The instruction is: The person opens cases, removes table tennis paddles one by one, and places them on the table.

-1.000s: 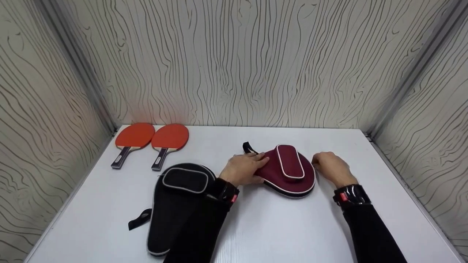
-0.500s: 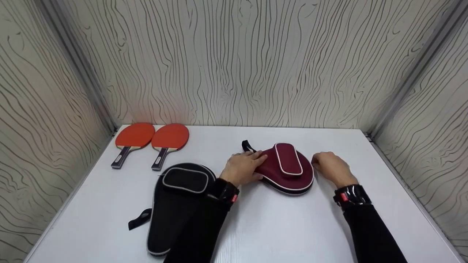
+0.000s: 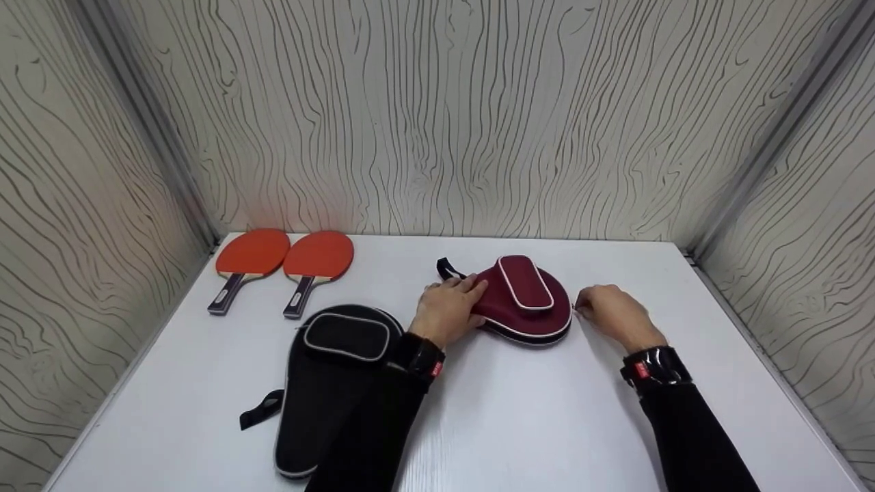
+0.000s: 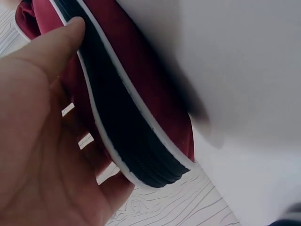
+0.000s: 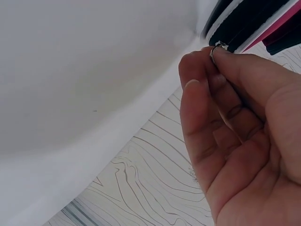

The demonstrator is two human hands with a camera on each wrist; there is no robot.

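A maroon paddle case (image 3: pixel 523 301) with white piping lies on the white table (image 3: pixel 533 424), right of centre. My left hand (image 3: pixel 470 301) grips its left side near the black strap (image 3: pixel 446 268). In the left wrist view the thumb (image 4: pixel 61 40) lies along the case's black zipper band (image 4: pixel 136 155), with the other fingers under the case. My right hand (image 3: pixel 581 309) is at the case's right edge. In the right wrist view, thumb and forefinger (image 5: pixel 214 54) pinch a small metal zipper pull (image 5: pixel 219 46).
A black paddle case (image 3: pixel 335 369) with a loose strap lies at the front left, partly under my left sleeve. Two red paddles (image 3: pixel 251 256) (image 3: pixel 318 258) lie side by side at the back left. Patterned walls close in the table on three sides.
The maroon case has slid away from me and a little left, turning slightly. Both hands moved with it, the right one staying at its right edge.
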